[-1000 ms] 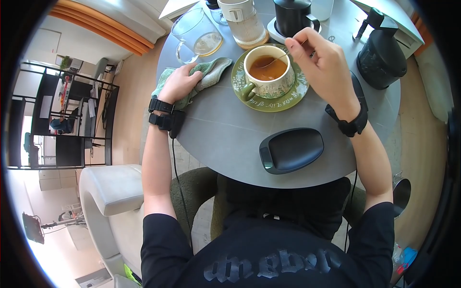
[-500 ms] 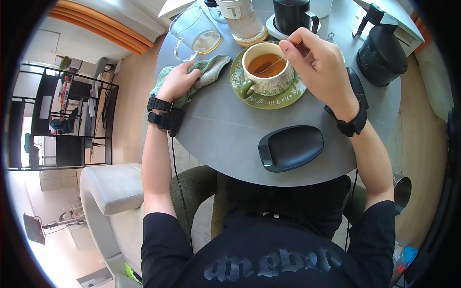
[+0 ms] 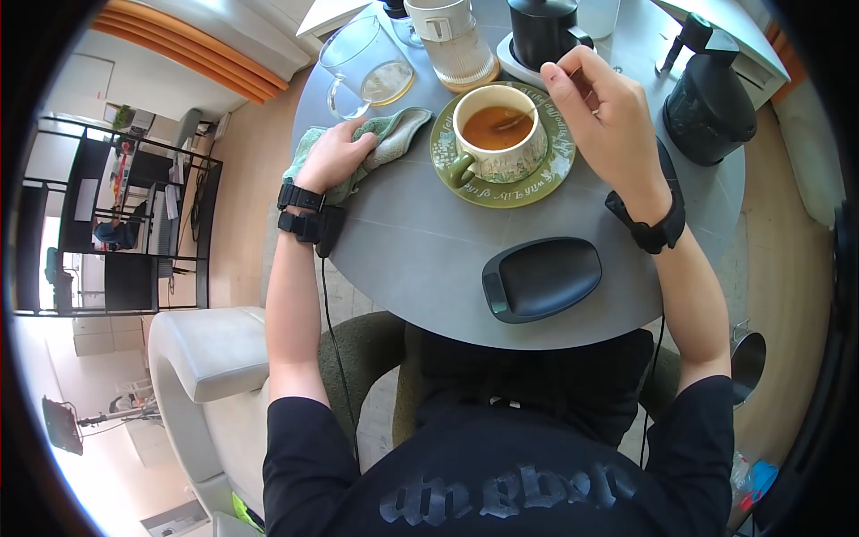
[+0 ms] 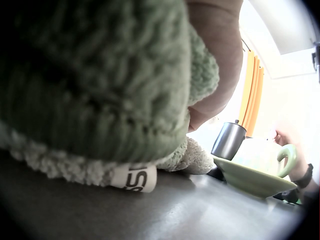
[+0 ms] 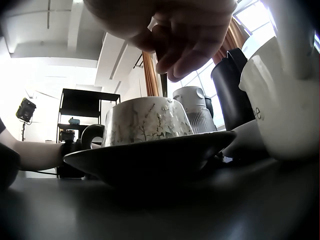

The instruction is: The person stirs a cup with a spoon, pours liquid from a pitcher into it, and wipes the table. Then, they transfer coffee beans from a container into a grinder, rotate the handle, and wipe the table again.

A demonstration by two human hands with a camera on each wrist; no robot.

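My right hand (image 3: pixel 613 121) pinches the end of a thin spoon (image 3: pixel 528 115) between thumb and fingers, above and to the right of the cup. The spoon's bowl dips into amber liquid (image 3: pixel 492 128) in a cream, patterned cup (image 3: pixel 507 165) with a green handle. Beneath the cup is a green saucer (image 3: pixel 506 194) with white lettering. At the left, my left hand (image 3: pixel 335 154) grips a bunched green towel (image 3: pixel 403 134) on the table; its folds and white tag (image 4: pixel 135 178) fill the left wrist view. Some left fingertips are hidden.
A glass jug (image 3: pixel 353 54) stands behind the towel. Beyond the cup are a ribbed container (image 3: pixel 452 45) and a black pitcher (image 3: pixel 543 31). A black kettle (image 3: pixel 711 112) stands at right, and a dark oval device (image 3: pixel 543 279) lies near the table's front edge.
The spoon has swept through the liquid from the cup's left and middle to its right side. My right hand shifted slightly rightward, while my left hand stayed on the towel.
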